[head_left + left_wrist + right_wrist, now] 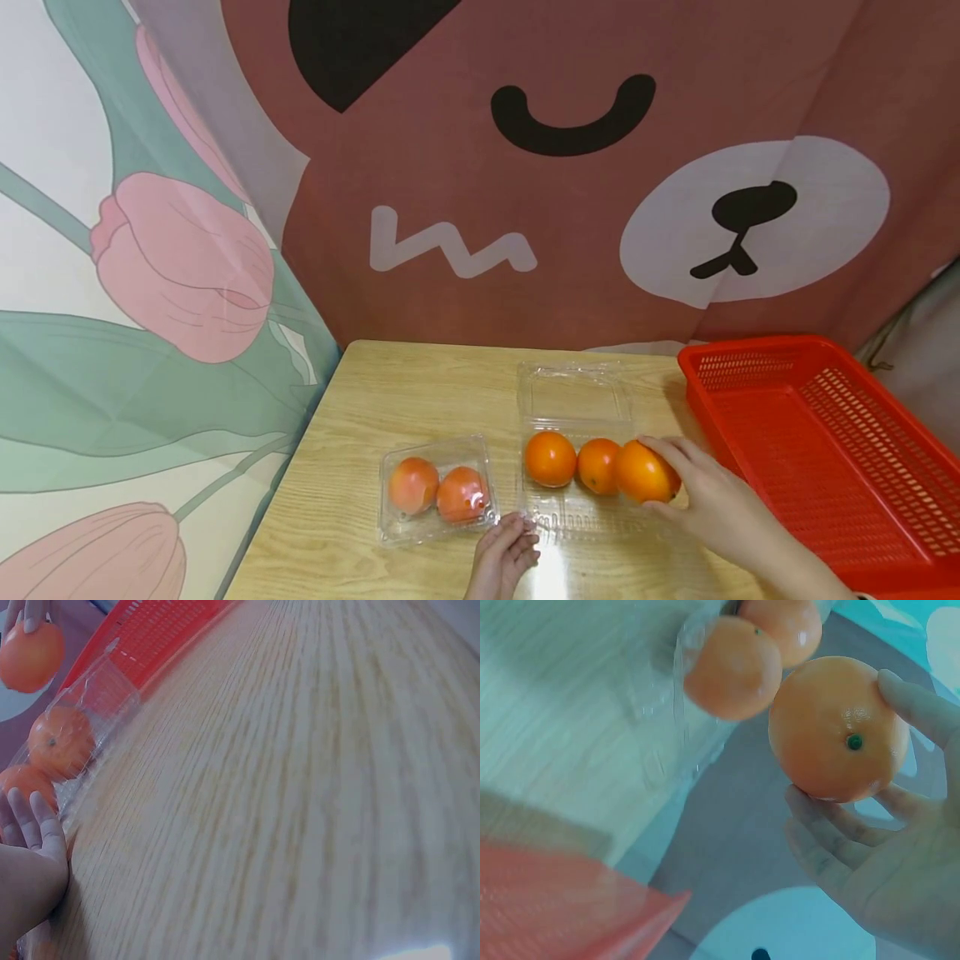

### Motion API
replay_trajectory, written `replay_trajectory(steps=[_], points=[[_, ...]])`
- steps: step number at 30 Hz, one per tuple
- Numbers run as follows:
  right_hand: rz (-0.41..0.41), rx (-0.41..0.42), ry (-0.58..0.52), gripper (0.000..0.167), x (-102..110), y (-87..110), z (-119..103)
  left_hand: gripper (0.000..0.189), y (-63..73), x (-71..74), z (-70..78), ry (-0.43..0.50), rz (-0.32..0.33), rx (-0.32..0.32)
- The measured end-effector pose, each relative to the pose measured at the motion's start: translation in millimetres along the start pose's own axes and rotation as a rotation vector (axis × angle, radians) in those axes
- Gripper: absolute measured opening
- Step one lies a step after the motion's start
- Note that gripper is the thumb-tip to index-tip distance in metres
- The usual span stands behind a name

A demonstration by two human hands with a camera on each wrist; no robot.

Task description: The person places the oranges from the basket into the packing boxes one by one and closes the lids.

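My right hand [697,487] grips an orange [643,472] between thumb and fingers, above the right side of an opened clear plastic box [577,523]. The right wrist view shows the same held orange [838,729] with its green stem spot. Inside the box sit two more oranges, one at the left [551,458] and one in the middle [598,466]. My left hand [502,553] rests by the box's near left corner, fingers loosely bent and holding nothing. In the left wrist view, that hand [30,855] has its fingers extended beside the box.
To the left, a closed clear box [390,533] contains two reddish round fruits [413,486]. A red plastic basket [810,450] stands at the right of the wooden table [337,467]. The open box's lid [576,396] lies back toward the printed curtain [450,183].
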State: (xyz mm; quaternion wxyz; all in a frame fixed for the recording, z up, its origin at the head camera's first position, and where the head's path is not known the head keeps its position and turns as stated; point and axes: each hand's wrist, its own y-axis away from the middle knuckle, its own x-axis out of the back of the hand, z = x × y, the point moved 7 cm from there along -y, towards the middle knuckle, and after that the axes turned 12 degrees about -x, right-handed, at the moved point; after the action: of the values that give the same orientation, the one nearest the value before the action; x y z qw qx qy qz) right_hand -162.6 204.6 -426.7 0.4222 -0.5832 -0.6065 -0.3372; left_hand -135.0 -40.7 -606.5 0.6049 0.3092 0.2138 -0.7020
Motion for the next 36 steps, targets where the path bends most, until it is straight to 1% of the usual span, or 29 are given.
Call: replay_trajectory(steps=[9, 14, 18, 22, 25, 29, 36], points=[[-0.017, 0.019, -0.017, 0.077, -27, 2.7, -17, 0.012, 0.2, 0.7, -0.1, 0.005, -0.019, -0.014], [-0.025, 0.055, -0.029, 0.077, -39, 3.5, -26, 0.013, 0.2, 1.6, -0.5, 0.007, -0.018, -0.013], [-0.044, 0.063, -0.053, 0.077, -48, 3.4, -31, 0.014, 0.2, 3.1, -2.0, 0.001, 0.001, 0.003], [-0.072, 0.051, -0.066, 0.078, -57, 2.5, -33, 0.013, -0.4, 4.6, -3.5, -0.005, 0.024, 0.018], [-0.085, 0.052, -0.070, 0.079, -62, 2.1, -34, 0.013, -0.7, 4.7, -3.8, -0.009, 0.026, 0.020], [-0.073, 0.071, -0.065, 0.079, -66, 1.8, -36, 0.015, -0.6, 3.8, -3.4, -0.008, 0.010, 0.010], [-0.039, 0.123, -0.019, 0.078, -70, 0.8, -39, 0.017, -1.6, 1.8, -2.3, 0.009, -0.027, -0.021]])
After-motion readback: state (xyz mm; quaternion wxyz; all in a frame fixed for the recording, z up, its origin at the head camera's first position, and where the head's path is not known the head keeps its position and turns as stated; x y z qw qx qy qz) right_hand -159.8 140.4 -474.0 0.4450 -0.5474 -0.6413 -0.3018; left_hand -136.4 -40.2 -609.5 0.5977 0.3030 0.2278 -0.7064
